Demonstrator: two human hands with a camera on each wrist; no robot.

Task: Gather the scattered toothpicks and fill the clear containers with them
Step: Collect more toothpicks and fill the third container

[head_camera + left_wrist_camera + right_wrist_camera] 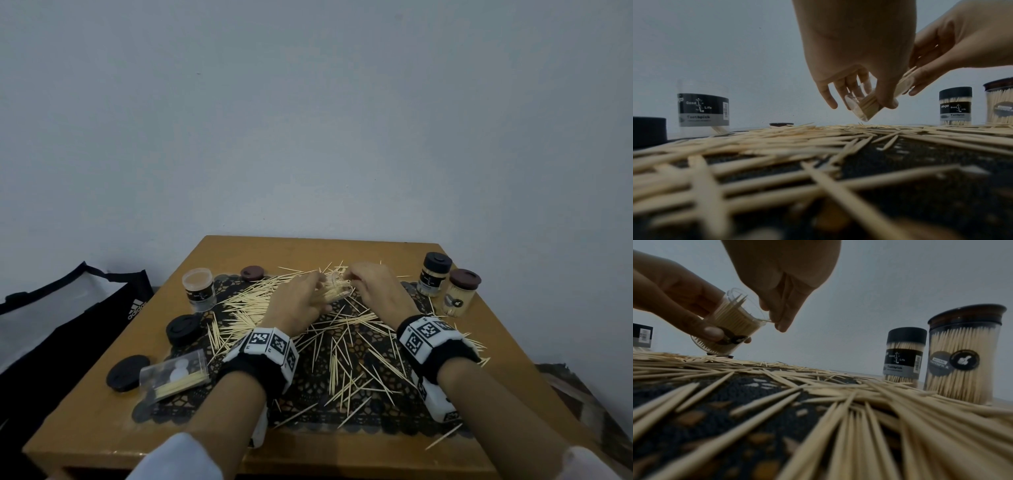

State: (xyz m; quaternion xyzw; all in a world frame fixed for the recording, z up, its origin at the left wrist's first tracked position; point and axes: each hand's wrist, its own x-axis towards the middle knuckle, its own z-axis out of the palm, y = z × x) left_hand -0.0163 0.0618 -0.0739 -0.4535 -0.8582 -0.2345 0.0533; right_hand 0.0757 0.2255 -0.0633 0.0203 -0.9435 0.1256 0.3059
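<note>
Both hands meet above the mat: the left hand (301, 301) grips a tilted clear container (729, 326) half full of toothpicks, while the right hand (373, 284) pinches a toothpick (764, 319) at its mouth.

Wood table (102, 421) w/ black lace mat (342, 404); black bag (68, 308) on floor at left.

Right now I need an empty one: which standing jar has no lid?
The jar at the table's left, open-topped and nearly empty; the two right-hand jars are capped and full.
</note>
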